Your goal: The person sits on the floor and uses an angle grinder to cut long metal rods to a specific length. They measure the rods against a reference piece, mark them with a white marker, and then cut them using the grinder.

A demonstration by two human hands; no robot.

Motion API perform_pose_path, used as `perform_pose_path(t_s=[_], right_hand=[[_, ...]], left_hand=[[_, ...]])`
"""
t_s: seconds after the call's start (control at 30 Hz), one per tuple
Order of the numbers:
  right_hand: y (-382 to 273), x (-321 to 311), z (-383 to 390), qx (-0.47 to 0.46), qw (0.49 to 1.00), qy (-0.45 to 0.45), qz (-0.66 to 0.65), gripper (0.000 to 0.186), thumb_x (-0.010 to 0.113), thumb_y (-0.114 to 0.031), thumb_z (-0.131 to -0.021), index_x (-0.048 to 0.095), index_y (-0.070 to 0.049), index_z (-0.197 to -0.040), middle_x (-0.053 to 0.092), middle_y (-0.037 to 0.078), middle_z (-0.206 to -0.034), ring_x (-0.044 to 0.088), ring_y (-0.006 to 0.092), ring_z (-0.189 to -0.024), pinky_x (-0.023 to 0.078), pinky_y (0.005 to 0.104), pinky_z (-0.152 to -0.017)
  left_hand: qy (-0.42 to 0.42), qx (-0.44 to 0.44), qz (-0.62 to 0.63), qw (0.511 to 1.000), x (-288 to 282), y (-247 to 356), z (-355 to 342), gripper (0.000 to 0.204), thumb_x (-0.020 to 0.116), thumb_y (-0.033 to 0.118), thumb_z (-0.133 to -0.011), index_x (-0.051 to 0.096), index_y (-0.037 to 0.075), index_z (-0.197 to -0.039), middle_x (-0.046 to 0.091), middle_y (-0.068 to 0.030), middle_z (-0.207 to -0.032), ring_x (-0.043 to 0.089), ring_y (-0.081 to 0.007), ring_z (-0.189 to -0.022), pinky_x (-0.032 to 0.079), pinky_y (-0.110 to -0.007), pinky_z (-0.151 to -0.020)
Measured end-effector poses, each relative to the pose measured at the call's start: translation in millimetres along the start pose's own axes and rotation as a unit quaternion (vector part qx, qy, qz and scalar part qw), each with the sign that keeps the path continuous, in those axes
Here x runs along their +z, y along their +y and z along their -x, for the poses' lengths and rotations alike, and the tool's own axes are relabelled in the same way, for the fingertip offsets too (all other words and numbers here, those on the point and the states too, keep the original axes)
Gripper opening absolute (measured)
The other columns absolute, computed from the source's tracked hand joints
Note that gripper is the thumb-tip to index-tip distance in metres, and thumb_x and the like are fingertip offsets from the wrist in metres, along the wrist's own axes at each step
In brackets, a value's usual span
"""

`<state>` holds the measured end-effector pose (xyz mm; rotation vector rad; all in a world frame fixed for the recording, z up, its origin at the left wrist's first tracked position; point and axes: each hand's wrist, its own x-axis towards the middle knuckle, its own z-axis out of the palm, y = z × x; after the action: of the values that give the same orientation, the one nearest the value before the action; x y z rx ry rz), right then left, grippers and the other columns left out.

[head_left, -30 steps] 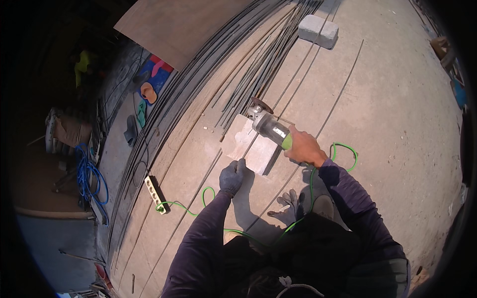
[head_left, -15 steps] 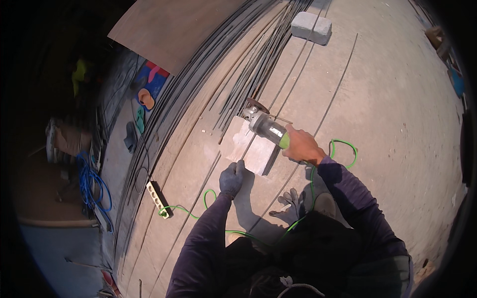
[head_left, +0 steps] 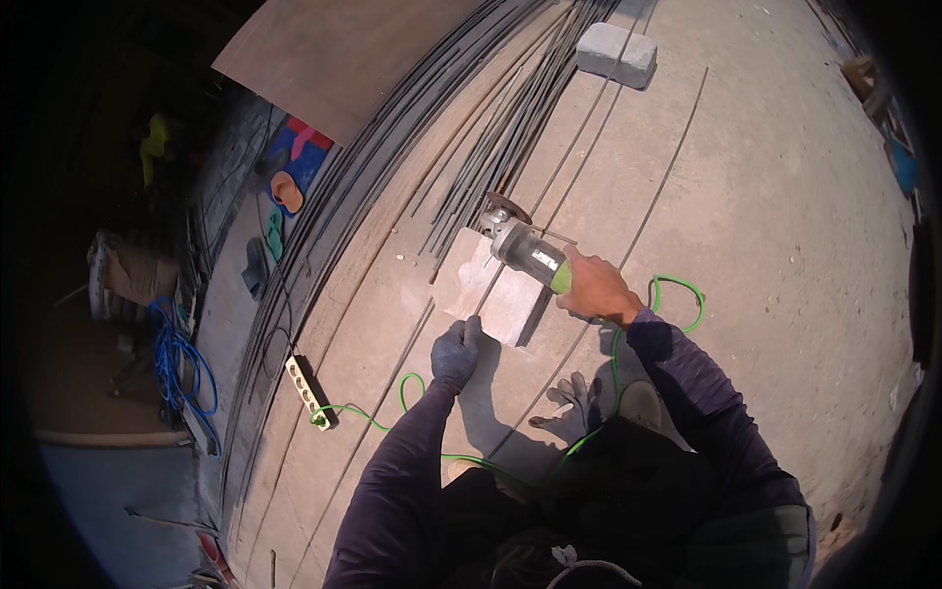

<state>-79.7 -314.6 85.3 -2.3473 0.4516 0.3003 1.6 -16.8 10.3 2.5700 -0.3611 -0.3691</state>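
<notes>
My right hand [head_left: 601, 292], bare, is wrapped round the rear of an angle grinder [head_left: 535, 255] with a grey body and a green band. Its dark round disc [head_left: 510, 207] sits at the far end, over the far edge of a pale block [head_left: 510, 304]. In a dark glove, my left hand [head_left: 455, 355] is closed round a thin metal rod [head_left: 489, 289] at the block's near side. This rod lies across the block and runs under the grinder. Whether the disc touches it I cannot tell.
A loose grey glove [head_left: 572, 407] lies near my shoe. The grinder's green cord [head_left: 617, 368] loops over the floor to a power strip [head_left: 304, 388]. Long metal rods [head_left: 383, 142] spread at the left, beside slippers [head_left: 286, 192] and blue cable [head_left: 175, 358]. Another block [head_left: 616, 54] stands far ahead.
</notes>
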Motion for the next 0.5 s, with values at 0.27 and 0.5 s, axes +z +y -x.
perform_pose_path(t_s=[0.27,0.5], right_hand=[[2.0,2.4,-2.4,0.001,1.000,0.001,-0.003,0.077,0.082,-0.025,-0.070,0.048,0.001,-0.134,0.069,0.030,-0.105,0.068,0.0471,-0.102,0.054,0.0509,-0.090],[0.5,1.1,-2.1,0.007,1.000,0.003,-0.001,0.080,0.082,-0.025,-0.069,0.046,0.001,-0.136,0.069,0.030,-0.104,0.068,0.0475,-0.101,0.055,0.0505,-0.090]], left_hand=[[0.008,0.005,0.017,1.000,4.2,-4.3,-1.2,0.050,0.053,0.049,-0.102,0.068,0.003,-0.088,0.069,-0.0252,-0.081,0.069,-0.0433,-0.079,0.051,-0.049,-0.070],[0.013,0.015,0.010,1.000,3.3,-3.3,-0.7,0.050,0.054,0.046,-0.103,0.069,0.001,-0.086,0.068,-0.0258,-0.079,0.069,-0.0419,-0.076,0.051,-0.047,-0.068]])
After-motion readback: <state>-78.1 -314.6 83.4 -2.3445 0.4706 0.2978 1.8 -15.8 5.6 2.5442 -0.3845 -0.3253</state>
